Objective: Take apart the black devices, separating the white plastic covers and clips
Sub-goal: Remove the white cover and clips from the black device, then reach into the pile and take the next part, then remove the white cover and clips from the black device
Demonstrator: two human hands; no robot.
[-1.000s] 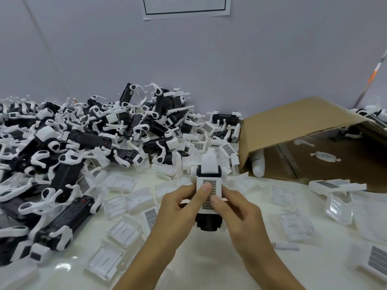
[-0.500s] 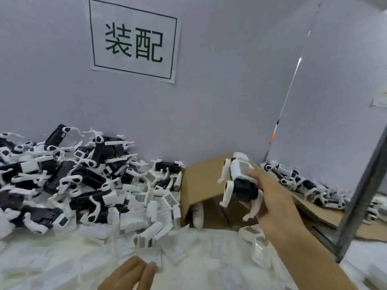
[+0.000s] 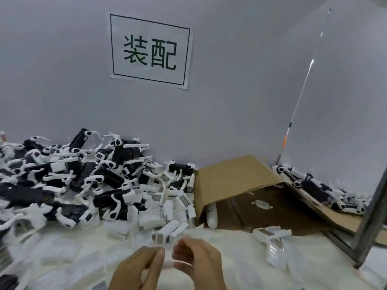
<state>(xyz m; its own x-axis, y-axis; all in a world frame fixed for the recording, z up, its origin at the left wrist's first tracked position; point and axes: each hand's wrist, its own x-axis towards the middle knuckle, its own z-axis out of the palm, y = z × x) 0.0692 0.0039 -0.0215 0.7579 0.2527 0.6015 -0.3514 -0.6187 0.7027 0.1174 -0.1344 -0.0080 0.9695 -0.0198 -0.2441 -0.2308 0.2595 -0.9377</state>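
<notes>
A big heap of black devices [image 3: 69, 185] with white clips fills the table's left side. Loose white plastic covers [image 3: 167, 216] lie at the heap's near edge. Low in the middle of the view, my left hand [image 3: 138, 268] and my right hand [image 3: 199, 262] meet. Between their fingertips they pinch a small pale plastic cover [image 3: 168, 261], blurred by motion. Neither hand holds a black device.
An open cardboard box [image 3: 234, 181] lies on its side at centre right, with a few white parts inside. More black devices [image 3: 314, 189] lie behind it against the wall. A grey metal post [image 3: 372, 216] stands at the right edge. Clear covers [image 3: 272, 235] sit before the box.
My right hand held a black device out over the box; it has come back to my left hand without the device. Both hands now pinch a pale cover.
</notes>
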